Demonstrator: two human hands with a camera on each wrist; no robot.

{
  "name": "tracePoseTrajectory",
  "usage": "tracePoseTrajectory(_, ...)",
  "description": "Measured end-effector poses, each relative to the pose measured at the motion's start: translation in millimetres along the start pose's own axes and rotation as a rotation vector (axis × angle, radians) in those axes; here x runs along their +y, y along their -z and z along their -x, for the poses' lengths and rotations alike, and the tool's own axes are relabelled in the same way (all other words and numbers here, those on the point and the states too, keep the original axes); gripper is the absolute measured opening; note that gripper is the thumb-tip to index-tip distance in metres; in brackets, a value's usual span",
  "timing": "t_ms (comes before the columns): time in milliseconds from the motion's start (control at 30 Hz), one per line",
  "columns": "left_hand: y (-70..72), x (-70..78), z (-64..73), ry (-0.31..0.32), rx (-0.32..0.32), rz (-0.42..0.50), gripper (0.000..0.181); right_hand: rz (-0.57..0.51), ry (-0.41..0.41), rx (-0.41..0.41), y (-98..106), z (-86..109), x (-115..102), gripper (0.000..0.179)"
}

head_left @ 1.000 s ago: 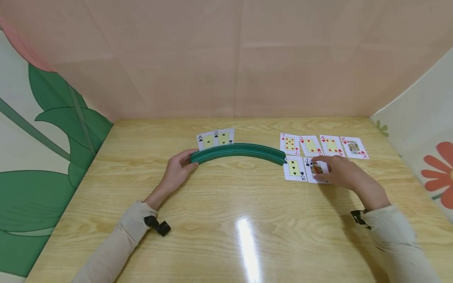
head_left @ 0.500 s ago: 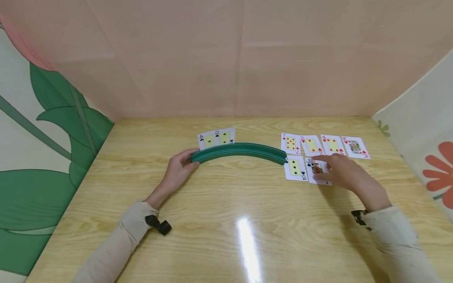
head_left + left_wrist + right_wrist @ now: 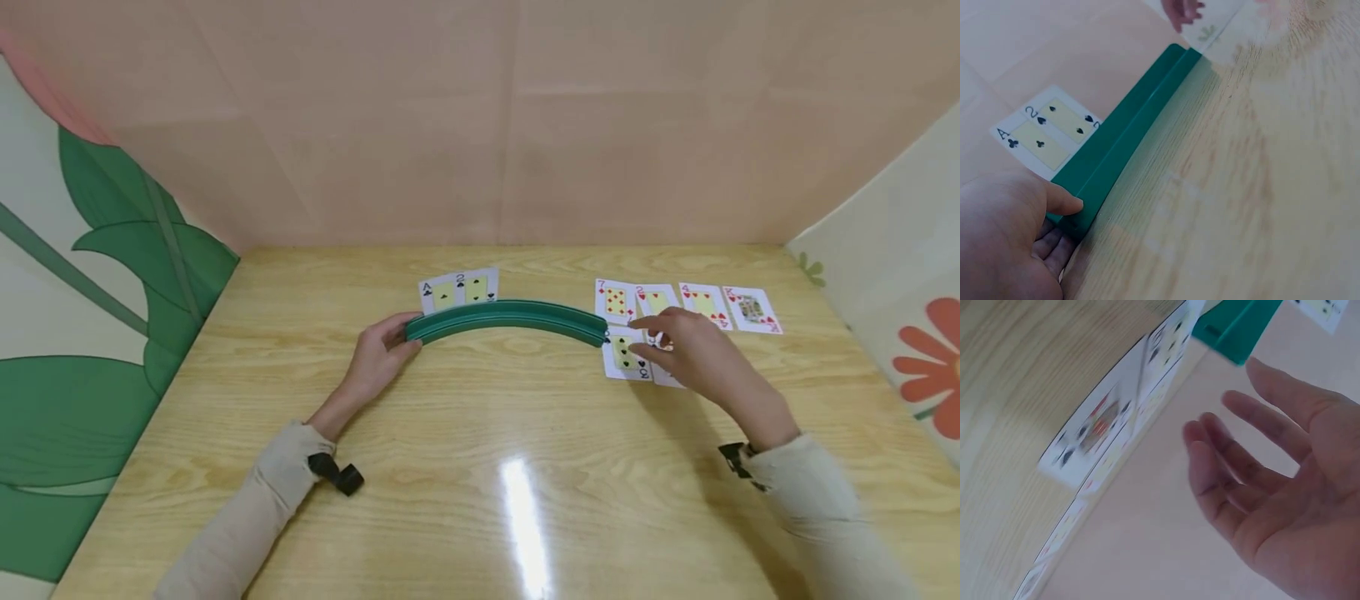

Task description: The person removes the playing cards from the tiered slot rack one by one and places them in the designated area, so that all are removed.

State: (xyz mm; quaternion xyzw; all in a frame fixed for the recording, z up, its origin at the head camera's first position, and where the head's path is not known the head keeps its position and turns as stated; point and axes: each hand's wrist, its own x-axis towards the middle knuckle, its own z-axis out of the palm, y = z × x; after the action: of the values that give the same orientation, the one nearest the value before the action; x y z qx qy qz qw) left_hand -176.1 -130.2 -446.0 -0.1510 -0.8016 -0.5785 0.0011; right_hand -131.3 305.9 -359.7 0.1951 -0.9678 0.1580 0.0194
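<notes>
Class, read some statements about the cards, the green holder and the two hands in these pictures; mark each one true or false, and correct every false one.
1. The left hand grips one end of the green holder. True.
2. The right hand pinches a playing card. False: it holds nothing, as the right wrist view shows.
3. In the head view, an ace and a black two stick up above the left half of the green holder. True.
4. In the head view, the seven lies to the right of the king. False: it lies to the king's left.
5. The green holder is straight. False: it is curved.
</notes>
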Motion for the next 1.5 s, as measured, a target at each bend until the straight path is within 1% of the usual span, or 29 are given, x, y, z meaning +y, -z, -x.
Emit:
tracePoseTrajectory(100, 0.4, 13.8, 3.3, 0.002, -0.01, 0.001, 0.039, -0.02, 0.068, 0.088, -5.2, -6.7, -11.7, 0.026)
tracePoseTrajectory(200, 0.9, 27.0, 6.8, -0.002, -0.016, -0.012, 0.039, -0.043, 0.111, 0.139, -8.3, -16.0, -22.8, 0.026)
tracePoseTrajectory(267, 1.0, 29.5, 7.4, 0.005, -0.019, -0.007, 0.039, -0.061, 0.133, 0.155, -9.1, -22.4, -30.0, 0.026)
tracePoseTrajectory(500, 0.8, 30.9, 8.3, 0.015, -0.026, 0.034, 0.039, -0.133, 0.14, 0.185, -9.5, -48.1, -54.2, 0.026)
tracePoseTrajectory(767, 1.0, 31.7, 9.1, 0.003, -0.029, 0.019, 0.039, -0.225, 0.143, 0.162, -14.5, -78.4, -80.3, 0.032)
tracePoseTrajectory(933, 1.0, 32.4, 9.0, 0.002, -0.032, 0.023, 0.039, -0.248, 0.157, 0.197, -17.6, -96.3, -96.7, 0.033)
tracePoseTrajectory(1033, 1.1, 32.7, 9.2, 0.001, -0.032, 0.023, 0.039, -0.262, 0.158, 0.204, -19.1, -105.1, -105.3, 0.032)
tracePoseTrajectory(1300, 1.5, 33.5, 10.8, -0.001, -0.036, 0.021, 0.039, -0.315, 0.156, 0.201, -23.9, -119.6, -125.0, 0.032)
tracePoseTrajectory(1500, 1.8, 33.4, 11.5, -0.008, -0.035, 0.021, 0.039, -0.311, 0.16, 0.14, -35.7, -121.5, -129.8, 0.032)
